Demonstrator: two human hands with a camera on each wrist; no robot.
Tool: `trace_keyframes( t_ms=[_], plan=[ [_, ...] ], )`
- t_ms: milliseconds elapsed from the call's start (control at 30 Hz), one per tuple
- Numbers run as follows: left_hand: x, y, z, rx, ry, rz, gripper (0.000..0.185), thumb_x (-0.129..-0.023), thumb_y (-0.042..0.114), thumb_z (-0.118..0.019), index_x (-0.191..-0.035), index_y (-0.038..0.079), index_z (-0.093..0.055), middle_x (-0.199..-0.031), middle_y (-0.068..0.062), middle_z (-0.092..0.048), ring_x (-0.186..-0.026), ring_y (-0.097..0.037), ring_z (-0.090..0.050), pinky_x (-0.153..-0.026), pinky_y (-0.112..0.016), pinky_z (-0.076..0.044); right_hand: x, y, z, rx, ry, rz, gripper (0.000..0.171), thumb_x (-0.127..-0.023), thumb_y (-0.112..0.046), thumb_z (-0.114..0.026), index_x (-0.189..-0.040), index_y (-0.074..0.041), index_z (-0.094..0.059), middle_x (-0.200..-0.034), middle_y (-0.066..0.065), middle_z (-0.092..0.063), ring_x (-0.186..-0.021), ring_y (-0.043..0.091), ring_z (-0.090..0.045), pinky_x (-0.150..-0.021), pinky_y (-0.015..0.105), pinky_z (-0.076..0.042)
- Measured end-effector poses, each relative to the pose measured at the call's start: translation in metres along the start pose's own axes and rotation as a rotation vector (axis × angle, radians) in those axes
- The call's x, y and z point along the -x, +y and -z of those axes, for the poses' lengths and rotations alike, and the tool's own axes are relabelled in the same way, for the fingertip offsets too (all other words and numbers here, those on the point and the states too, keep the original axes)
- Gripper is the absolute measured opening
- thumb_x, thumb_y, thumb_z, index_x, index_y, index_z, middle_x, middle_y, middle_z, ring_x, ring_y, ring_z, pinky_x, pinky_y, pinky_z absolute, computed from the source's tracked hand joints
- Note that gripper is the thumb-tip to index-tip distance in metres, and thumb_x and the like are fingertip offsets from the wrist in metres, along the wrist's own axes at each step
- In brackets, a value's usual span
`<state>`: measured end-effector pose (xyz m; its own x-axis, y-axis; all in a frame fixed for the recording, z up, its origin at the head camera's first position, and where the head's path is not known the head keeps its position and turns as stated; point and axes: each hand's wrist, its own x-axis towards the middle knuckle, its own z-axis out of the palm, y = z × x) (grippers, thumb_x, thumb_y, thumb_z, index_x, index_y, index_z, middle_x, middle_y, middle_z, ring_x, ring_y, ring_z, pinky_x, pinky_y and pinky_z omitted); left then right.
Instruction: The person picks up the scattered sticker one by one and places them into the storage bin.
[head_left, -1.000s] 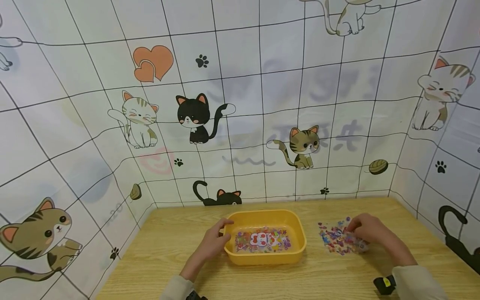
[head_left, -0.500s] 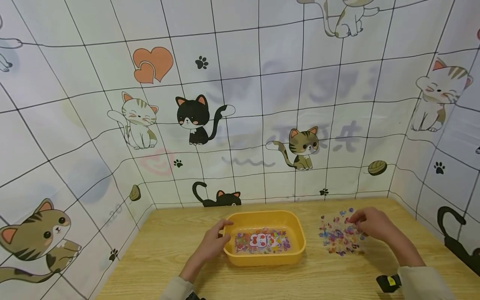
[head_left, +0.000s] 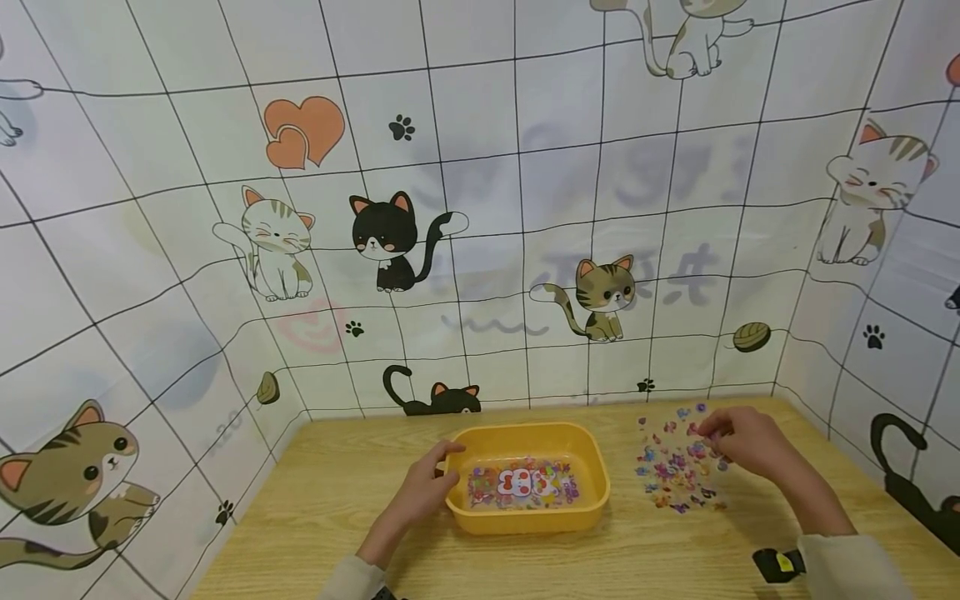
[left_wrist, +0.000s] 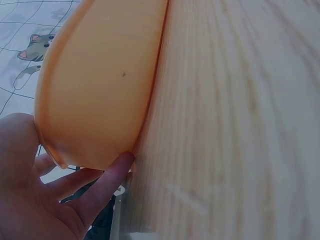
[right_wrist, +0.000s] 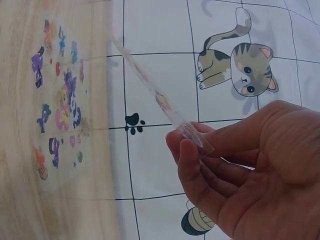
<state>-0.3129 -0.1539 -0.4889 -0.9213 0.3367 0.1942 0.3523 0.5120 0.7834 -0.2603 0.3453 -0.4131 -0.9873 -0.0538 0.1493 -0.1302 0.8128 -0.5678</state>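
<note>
A yellow plastic tub stands on the table with sticker sheets inside, one printed with white cartoon heads. My left hand grips its left end; in the left wrist view the thumb is at the rim and the fingers lie against the end wall. To the right of the tub, my right hand pinches a clear sticker sheet by its edge between thumb and fingers. That sheet is raised, seen nearly edge-on in the right wrist view. Another clear sheet with colourful cartoon stickers lies flat on the table beneath.
The wood-grain table meets a white grid cloth printed with cats, which rises at the back and both sides. A black strap device sits at the right wrist.
My right hand has moved slightly back and up, lifting the pinched sticker sheet, so its stickers now appear spread from those beneath. The left hand and tub have stayed in place.
</note>
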Motion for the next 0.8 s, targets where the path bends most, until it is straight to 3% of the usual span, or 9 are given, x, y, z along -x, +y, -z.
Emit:
trace_keyframes(
  t_ms=[500, 800],
  plan=[
    [0.001, 0.001, 0.003, 0.009, -0.003, 0.009, 0.039, -0.1, 0.011, -0.056, -0.139, 0.009, -0.058, -0.148, -0.022, -0.055, -0.124, -0.039, -0.06, -0.092, -0.045, -0.058, 0.007, -0.029, 0.011, 0.02, 0.064, 0.04, 0.018, -0.094, 0.0, -0.061, -0.108, 0.006, -0.071, -0.094, 0.015, -0.074, -0.075, 0.019, -0.063, -0.057, 0.031, -0.047],
    [0.001, 0.001, 0.002, 0.01, -0.004, -0.002, 0.039, -0.099, 0.01, -0.056, -0.139, 0.008, -0.058, -0.148, -0.022, -0.055, -0.125, -0.04, -0.059, -0.093, -0.048, -0.058, 0.007, -0.041, 0.014, 0.051, 0.106, 0.045, 0.016, -0.094, -0.002, -0.064, -0.106, 0.004, -0.072, -0.1, 0.021, -0.075, -0.09, 0.034, -0.07, -0.063, 0.035, -0.05]
  ],
)
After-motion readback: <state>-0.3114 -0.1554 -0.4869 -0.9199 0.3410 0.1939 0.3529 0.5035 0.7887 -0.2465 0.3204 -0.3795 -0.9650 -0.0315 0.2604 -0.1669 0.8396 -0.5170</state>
